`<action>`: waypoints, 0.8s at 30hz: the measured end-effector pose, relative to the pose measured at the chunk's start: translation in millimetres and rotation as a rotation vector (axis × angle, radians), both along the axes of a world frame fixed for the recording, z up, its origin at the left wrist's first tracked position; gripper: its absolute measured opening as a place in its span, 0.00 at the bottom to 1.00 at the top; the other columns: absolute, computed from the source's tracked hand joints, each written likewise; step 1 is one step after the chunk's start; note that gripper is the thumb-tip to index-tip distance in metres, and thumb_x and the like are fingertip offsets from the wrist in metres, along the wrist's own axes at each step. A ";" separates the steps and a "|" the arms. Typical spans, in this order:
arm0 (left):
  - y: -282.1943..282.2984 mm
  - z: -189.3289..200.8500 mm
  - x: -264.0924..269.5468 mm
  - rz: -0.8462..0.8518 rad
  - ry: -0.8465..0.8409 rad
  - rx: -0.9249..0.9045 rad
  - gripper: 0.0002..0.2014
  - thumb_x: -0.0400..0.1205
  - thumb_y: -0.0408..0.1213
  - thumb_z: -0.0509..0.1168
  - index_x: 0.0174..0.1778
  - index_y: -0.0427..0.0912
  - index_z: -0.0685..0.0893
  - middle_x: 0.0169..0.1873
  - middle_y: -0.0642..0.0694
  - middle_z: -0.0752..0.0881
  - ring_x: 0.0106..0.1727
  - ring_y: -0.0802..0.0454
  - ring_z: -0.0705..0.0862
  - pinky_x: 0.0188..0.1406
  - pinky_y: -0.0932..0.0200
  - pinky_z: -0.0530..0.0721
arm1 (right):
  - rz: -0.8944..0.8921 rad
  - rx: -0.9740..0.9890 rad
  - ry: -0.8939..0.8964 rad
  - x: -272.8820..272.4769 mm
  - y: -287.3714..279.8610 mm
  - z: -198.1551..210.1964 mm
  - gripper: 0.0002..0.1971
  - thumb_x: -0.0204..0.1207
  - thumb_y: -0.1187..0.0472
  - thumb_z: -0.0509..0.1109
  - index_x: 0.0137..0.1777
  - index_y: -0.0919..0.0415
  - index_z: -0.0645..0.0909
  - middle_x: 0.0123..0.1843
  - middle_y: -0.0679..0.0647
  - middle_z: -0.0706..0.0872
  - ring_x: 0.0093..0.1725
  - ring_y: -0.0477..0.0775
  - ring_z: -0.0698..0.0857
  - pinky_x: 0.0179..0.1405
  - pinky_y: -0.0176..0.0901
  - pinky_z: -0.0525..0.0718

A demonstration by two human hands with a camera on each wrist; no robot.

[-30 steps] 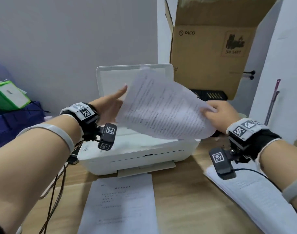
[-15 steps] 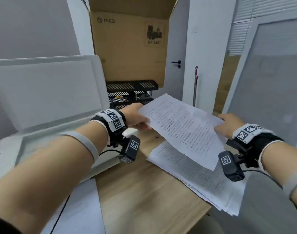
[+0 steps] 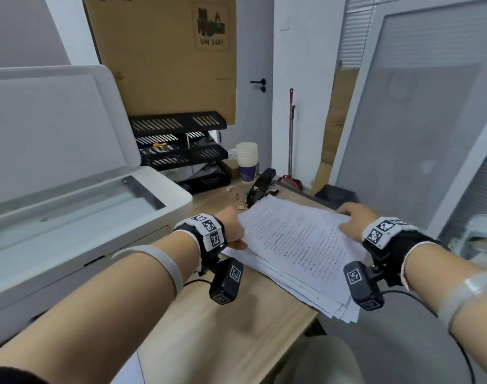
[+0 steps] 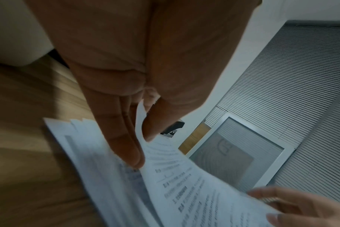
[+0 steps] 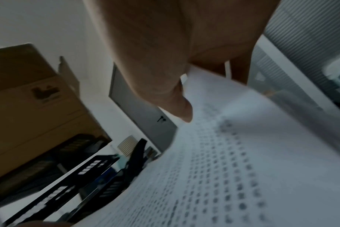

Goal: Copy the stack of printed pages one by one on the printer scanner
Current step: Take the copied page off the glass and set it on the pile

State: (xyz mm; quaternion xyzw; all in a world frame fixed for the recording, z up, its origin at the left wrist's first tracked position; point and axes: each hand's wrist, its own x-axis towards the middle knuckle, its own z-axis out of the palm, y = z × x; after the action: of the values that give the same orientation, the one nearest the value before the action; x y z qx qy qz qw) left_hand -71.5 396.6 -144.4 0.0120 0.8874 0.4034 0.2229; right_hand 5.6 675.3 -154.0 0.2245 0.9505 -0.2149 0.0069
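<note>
- Top page (image 3: 297,239): one printed sheet, text side up, lying on or just above the stack of printed pages (image 3: 306,289); its left edge curls up between the fingers of the left hand. In the left wrist view it is still partly raised off the sheets beneath.
- Stack of printed pages: loosely fanned pile at the right of the tabletop (image 3: 228,328), its near corner overhanging the tabletop's edge. It looks many sheets thick, so most of the copying probably remains.
- Left hand (image 3: 232,228): at the page's left edge; fingers (image 4: 126,145) below and thumb above, pinching the curled edge.
- Right hand (image 3: 353,220): at the page's far right corner. The thumb rests on the printed face; the fingers go past the sheet's edge. Whether they grip or only press cannot be told.
- Printer scanner (image 3: 79,217): white unit at the left of the tabletop, lid (image 3: 54,128) raised, glass (image 3: 79,206) bare. No page lies on it, so by my judgement this sheet is either just copied and being set down, or about to be lifted; the views do not settle which.
- Black stapler (image 3: 261,187): just beyond the stack's far corner.
- Binder clips (image 3: 241,203): small, beside the stapler.
- Paper cups (image 3: 247,162): nested stack, farther back.
- Black letter trays (image 3: 181,151): behind the printer scanner.
- Cardboard box (image 3: 164,54): large, standing behind the trays.
</note>
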 end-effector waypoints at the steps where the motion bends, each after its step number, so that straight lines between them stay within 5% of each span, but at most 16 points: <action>1: -5.2 -1.8 2.1 0.005 -0.014 -0.006 0.29 0.81 0.25 0.67 0.76 0.37 0.63 0.46 0.33 0.87 0.45 0.39 0.91 0.49 0.39 0.91 | 0.002 0.056 0.016 -3.3 -7.3 2.2 0.17 0.75 0.61 0.68 0.63 0.48 0.78 0.67 0.57 0.84 0.62 0.62 0.83 0.59 0.48 0.82; 4: -28.0 -0.8 6.1 -0.028 0.042 -0.086 0.28 0.80 0.31 0.71 0.74 0.35 0.67 0.54 0.35 0.86 0.50 0.39 0.91 0.52 0.41 0.90 | 0.061 0.133 0.172 -7.5 -55.3 18.6 0.22 0.75 0.56 0.68 0.69 0.47 0.76 0.67 0.54 0.81 0.68 0.61 0.79 0.68 0.58 0.79; 7: -58.3 7.2 19.9 -0.074 0.059 -0.040 0.23 0.84 0.36 0.68 0.73 0.39 0.70 0.59 0.37 0.84 0.44 0.47 0.90 0.49 0.50 0.91 | 0.310 -0.213 0.227 -3.0 -131.6 25.9 0.10 0.77 0.58 0.70 0.58 0.50 0.82 0.56 0.49 0.86 0.57 0.54 0.86 0.61 0.53 0.84; 11: -115.2 14.3 54.6 -0.175 0.036 -0.030 0.16 0.84 0.35 0.67 0.68 0.41 0.80 0.52 0.43 0.89 0.43 0.50 0.90 0.52 0.51 0.89 | 0.592 -0.625 -0.059 7.3 -228.6 7.3 0.03 0.80 0.62 0.70 0.52 0.58 0.83 0.42 0.55 0.89 0.37 0.53 0.88 0.37 0.45 0.86; 15: -188.2 8.3 91.6 -0.062 0.084 -0.157 0.14 0.85 0.40 0.67 0.66 0.46 0.84 0.52 0.48 0.91 0.54 0.50 0.90 0.58 0.50 0.88 | 0.743 -0.674 -0.323 18.3 -293.4 -19.9 0.09 0.83 0.65 0.67 0.59 0.67 0.77 0.41 0.60 0.84 0.31 0.54 0.83 0.27 0.40 0.81; 19: -251.2 1.2 129.3 0.088 0.113 -0.338 0.16 0.83 0.46 0.67 0.67 0.52 0.85 0.60 0.55 0.87 0.59 0.57 0.85 0.62 0.62 0.79 | 0.734 -0.709 -0.391 21.1 -329.7 -33.3 0.08 0.81 0.64 0.70 0.55 0.67 0.79 0.43 0.62 0.82 0.31 0.55 0.83 0.30 0.46 0.84; 24: -293.7 -6.9 169.8 0.321 0.110 -0.392 0.20 0.83 0.47 0.67 0.72 0.52 0.80 0.65 0.51 0.84 0.60 0.55 0.83 0.61 0.61 0.77 | 0.737 -0.631 -0.385 26.1 -352.4 -32.8 0.09 0.78 0.59 0.74 0.46 0.66 0.80 0.43 0.62 0.84 0.35 0.56 0.91 0.41 0.56 0.92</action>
State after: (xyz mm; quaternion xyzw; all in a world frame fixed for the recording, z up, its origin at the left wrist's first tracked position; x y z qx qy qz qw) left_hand 98.3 103.0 -151.3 -0.1503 0.9499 0.2527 0.1057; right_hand 31.6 323.0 -186.7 -0.1024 0.8368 -0.4291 0.3242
